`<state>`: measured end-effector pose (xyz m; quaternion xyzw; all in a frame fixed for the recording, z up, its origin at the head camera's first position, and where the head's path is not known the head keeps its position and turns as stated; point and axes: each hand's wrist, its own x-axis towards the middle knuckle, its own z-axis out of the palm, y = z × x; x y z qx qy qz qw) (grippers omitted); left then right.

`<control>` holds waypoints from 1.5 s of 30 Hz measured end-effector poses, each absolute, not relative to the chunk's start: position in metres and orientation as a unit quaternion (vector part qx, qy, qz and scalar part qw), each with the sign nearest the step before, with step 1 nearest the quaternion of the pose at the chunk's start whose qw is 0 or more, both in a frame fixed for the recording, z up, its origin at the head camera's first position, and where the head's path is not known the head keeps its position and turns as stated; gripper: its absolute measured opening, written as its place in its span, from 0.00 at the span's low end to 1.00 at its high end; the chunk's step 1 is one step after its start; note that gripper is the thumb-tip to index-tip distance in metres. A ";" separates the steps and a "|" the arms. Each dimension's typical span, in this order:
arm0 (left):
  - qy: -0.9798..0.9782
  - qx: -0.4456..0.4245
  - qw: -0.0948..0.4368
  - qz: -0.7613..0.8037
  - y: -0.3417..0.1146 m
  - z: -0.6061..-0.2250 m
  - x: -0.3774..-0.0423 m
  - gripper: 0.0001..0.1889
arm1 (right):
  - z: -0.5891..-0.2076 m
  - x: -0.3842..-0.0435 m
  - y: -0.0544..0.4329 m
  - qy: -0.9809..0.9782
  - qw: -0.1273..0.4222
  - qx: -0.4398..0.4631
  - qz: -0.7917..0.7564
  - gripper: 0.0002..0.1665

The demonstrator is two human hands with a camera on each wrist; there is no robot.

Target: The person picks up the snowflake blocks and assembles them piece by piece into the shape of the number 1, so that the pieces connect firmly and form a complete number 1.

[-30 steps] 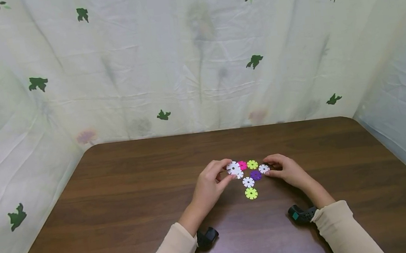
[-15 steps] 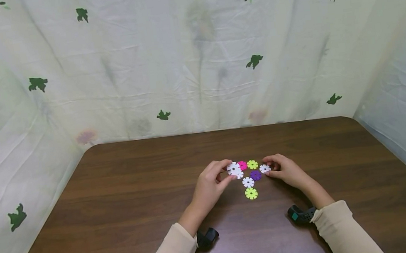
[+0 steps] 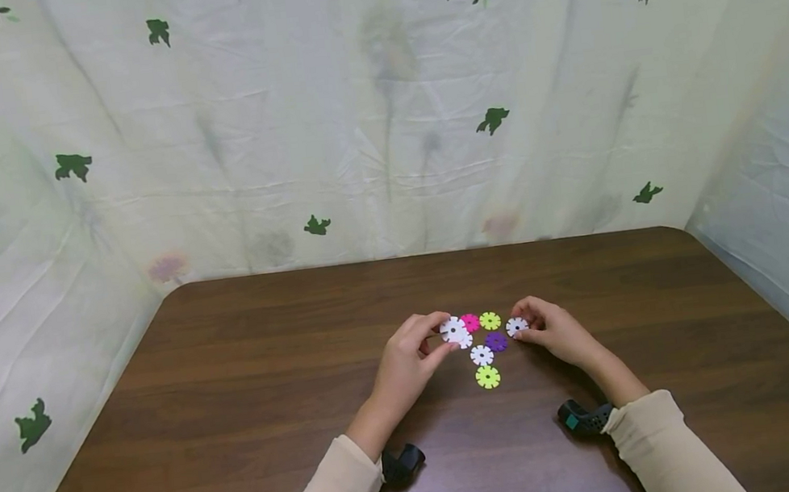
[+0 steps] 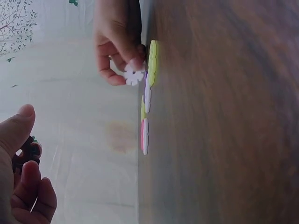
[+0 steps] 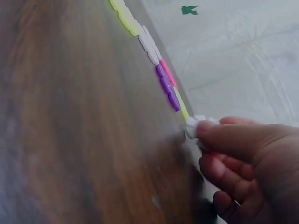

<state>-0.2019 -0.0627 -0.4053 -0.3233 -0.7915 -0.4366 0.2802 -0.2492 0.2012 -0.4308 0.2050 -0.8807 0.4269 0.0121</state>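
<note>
Your left hand (image 3: 407, 354) pinches white disc (image 3: 452, 327), your right hand (image 3: 554, 331) second white disc (image 3: 517, 327); grips disc-wide. Right one just edged outward: wider gap to purple disc (image 3: 496, 341) on tabletop (image 3: 272, 390), so held piece sits loose, separate.

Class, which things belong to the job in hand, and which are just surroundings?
Seemingly in the job:
left hand
left-held white disc
right hand
right-held white disc
pink disc
purple disc
far yellow disc
near yellow disc
other white discs

Just around:
table
curtain
wrist cameras
</note>
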 end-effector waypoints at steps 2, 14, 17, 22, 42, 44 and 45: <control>-0.792 -0.323 0.278 -0.437 -0.063 -0.405 -0.202 0.20 | -0.429 -0.250 0.200 -0.867 0.017 0.203 0.456 0.11; -0.792 -0.320 0.266 -0.447 -0.062 -0.405 -0.201 0.19 | -0.400 -0.239 0.186 -0.794 0.019 0.177 0.582 0.14; -0.793 -0.318 0.263 -0.448 -0.062 -0.404 -0.200 0.19 | -0.392 -0.234 0.180 -0.793 0.019 0.184 0.580 0.14; -0.793 -0.320 0.264 -0.445 -0.062 -0.404 -0.201 0.19 | -0.384 -0.228 0.171 -0.798 0.018 0.200 0.569 0.12; -0.796 -0.323 0.263 -0.438 -0.061 -0.406 -0.201 0.20 | -0.357 -0.200 0.142 -0.775 0.023 0.270 0.571 0.05; -0.798 -0.325 0.261 -0.436 -0.061 -0.406 -0.201 0.20 | -0.357 -0.199 0.141 -0.773 0.025 0.276 0.571 0.05; -0.798 -0.326 0.259 -0.436 -0.061 -0.406 -0.201 0.19 | -0.357 -0.199 0.141 -0.774 0.027 0.278 0.568 0.04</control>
